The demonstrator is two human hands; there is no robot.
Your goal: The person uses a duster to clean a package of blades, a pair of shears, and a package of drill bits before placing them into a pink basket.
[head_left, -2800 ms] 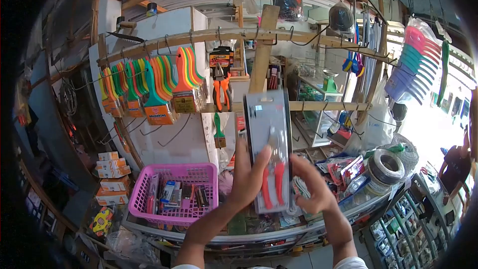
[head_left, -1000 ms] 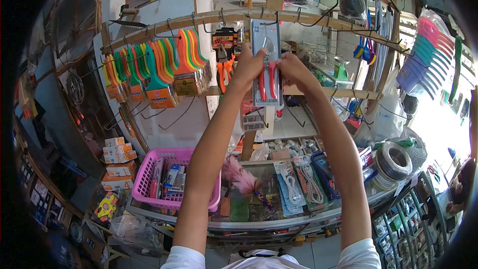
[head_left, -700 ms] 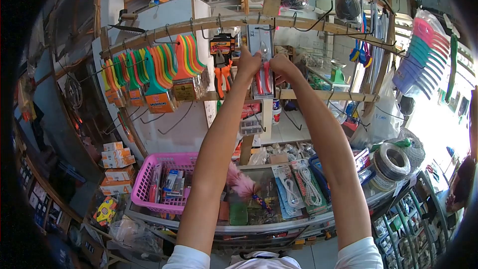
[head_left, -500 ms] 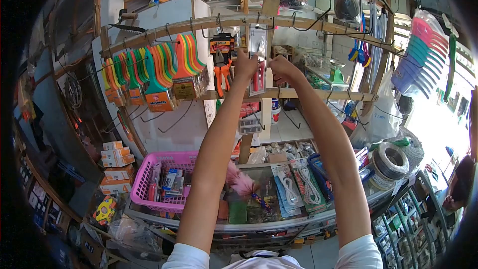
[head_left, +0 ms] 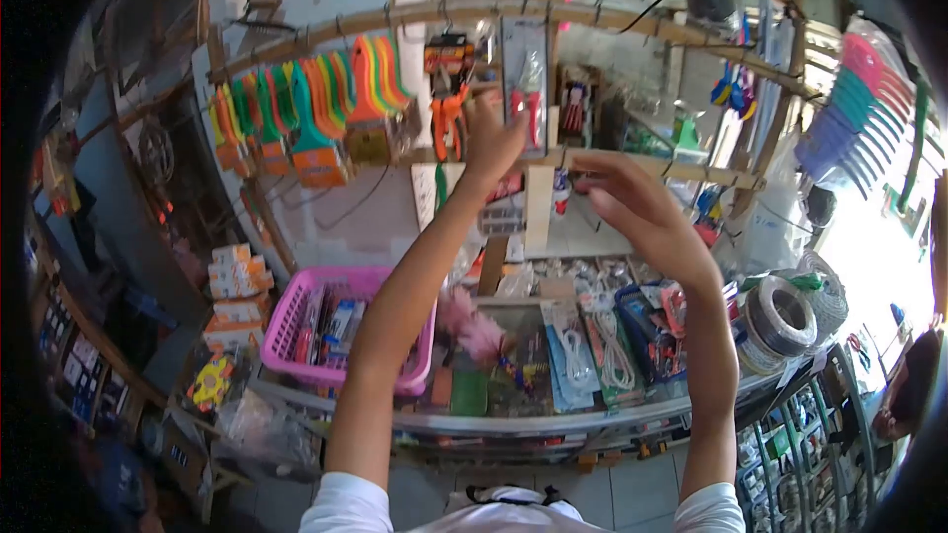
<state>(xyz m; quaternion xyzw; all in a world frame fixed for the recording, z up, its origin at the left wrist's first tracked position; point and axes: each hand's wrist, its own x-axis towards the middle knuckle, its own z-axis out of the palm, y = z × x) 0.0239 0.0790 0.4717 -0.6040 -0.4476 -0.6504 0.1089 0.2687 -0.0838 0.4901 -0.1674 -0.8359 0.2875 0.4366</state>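
A red-handled hand tool in a long narrow pack [head_left: 527, 89] hangs from the upper wooden rail; blur hides its exact kind. My left hand [head_left: 494, 143] is at the pack's left edge, fingers raised and thumb apart, near the red handles. Whether the thumb touches the pack I cannot tell. Lower and to the right, my right hand [head_left: 637, 199] is open in the air, fingers stretched leftward and nothing in it. Orange-handled pliers [head_left: 448, 123] on a dark card hang just left of my left hand.
Paint brushes [head_left: 316, 123] with coloured handles hang at left. Below, a glass counter [head_left: 513, 421] holds a pink basket [head_left: 281, 336], a pink feather duster [head_left: 472, 328] and packed white cords [head_left: 614, 350]. Wire coils [head_left: 785, 321] stand at right; stacked coloured plastic scoops [head_left: 854, 109] hang above.
My right hand has moved away from the pack, down and right, and its fingers have opened. My left hand has shifted slightly down, and its thumb now stands apart from the fingers.
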